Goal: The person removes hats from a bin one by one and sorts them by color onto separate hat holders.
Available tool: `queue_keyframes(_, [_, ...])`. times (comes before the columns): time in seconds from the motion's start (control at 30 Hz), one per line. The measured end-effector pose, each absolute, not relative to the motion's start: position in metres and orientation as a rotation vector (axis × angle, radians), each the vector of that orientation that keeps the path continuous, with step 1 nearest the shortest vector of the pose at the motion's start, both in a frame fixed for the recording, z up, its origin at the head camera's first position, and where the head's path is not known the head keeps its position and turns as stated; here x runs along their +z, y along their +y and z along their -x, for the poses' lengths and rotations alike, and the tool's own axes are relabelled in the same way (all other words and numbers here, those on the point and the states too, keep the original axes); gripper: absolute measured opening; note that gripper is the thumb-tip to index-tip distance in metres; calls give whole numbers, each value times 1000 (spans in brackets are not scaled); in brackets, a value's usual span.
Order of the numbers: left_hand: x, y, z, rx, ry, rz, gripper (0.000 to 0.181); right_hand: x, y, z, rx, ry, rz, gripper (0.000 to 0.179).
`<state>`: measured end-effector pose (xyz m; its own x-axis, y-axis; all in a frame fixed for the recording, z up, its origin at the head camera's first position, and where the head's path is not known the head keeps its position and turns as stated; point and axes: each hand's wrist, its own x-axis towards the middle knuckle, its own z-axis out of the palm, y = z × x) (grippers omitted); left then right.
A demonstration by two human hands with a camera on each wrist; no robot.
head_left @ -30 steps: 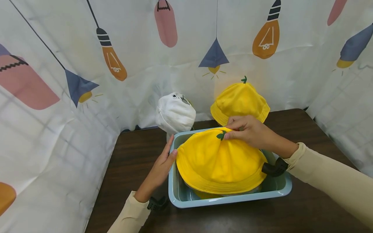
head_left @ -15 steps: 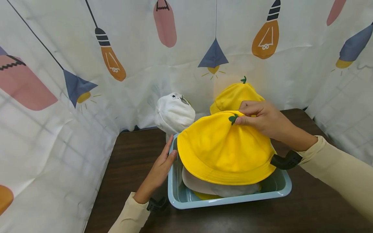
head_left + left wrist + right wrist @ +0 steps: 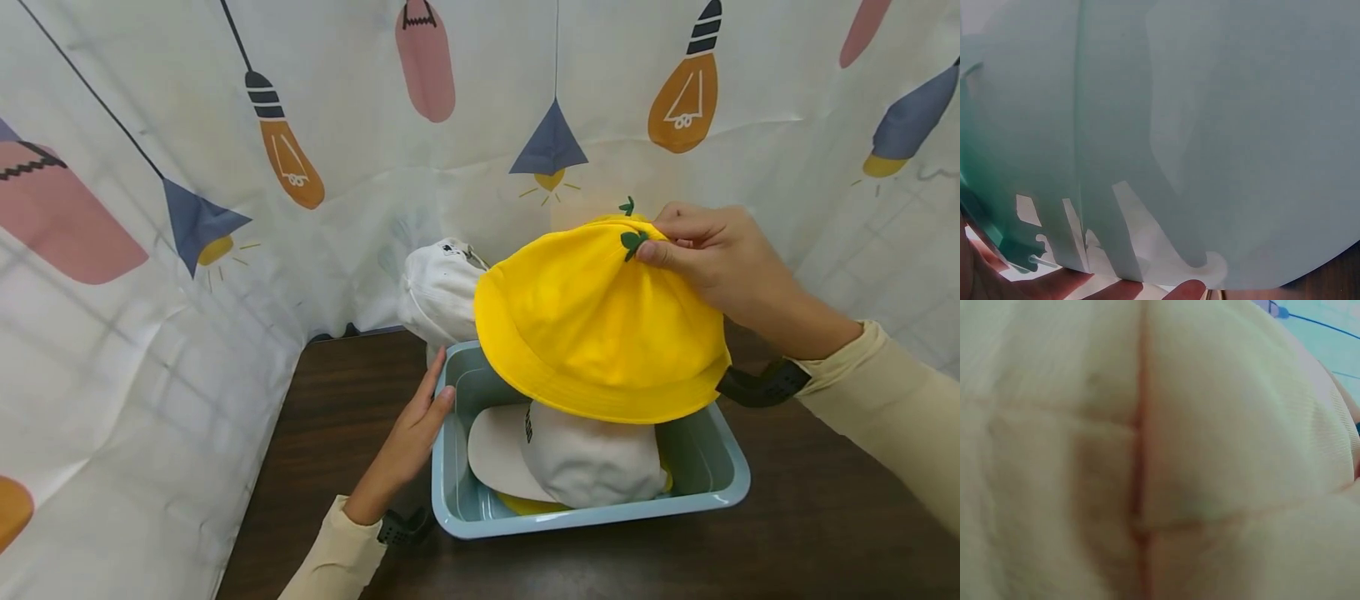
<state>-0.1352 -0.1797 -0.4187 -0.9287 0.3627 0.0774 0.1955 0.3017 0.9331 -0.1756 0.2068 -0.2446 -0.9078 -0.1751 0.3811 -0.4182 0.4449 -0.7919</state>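
High over the light blue basin (image 3: pixel 585 518), my right hand (image 3: pixel 720 258) pinches a yellow bucket hat (image 3: pixel 592 333) by its crown, beside the green leaf tab. The hat hangs brim down, and its fabric fills the right wrist view. My left hand (image 3: pixel 412 429) rests with straight fingers against the basin's left side; in the left wrist view its fingertips (image 3: pixel 1188 289) show along the basin wall (image 3: pixel 1210 156). Inside the basin lies a white cap (image 3: pixel 600 462), its brim pointing left. A bit of yellow fabric (image 3: pixel 528 504) peeks out from under the cap.
Behind the basin's left corner a white cap (image 3: pixel 442 287) sits raised at the back of the dark wooden table (image 3: pixel 345 400). Another yellow hat stands behind the held one, mostly hidden, its green tab (image 3: pixel 627 206) showing. A patterned curtain (image 3: pixel 360 167) encloses the back and sides.
My right hand has lifted the yellow bucket hat up and to the right out of the basin, uncovering the white cap beneath. The left hand has stayed at the basin's side.
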Motion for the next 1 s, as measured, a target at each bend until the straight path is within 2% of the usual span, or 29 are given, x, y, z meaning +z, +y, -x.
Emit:
queue_keyframes(0.53, [-418,-178,135,1730,2389,-576,64,-209,232,209,1513,-2384,-488,35])
queue_keyframes(1.0, [-421,-177,136,1744,2383,-585,64,-189,237,238,1590,-2231,-493,36])
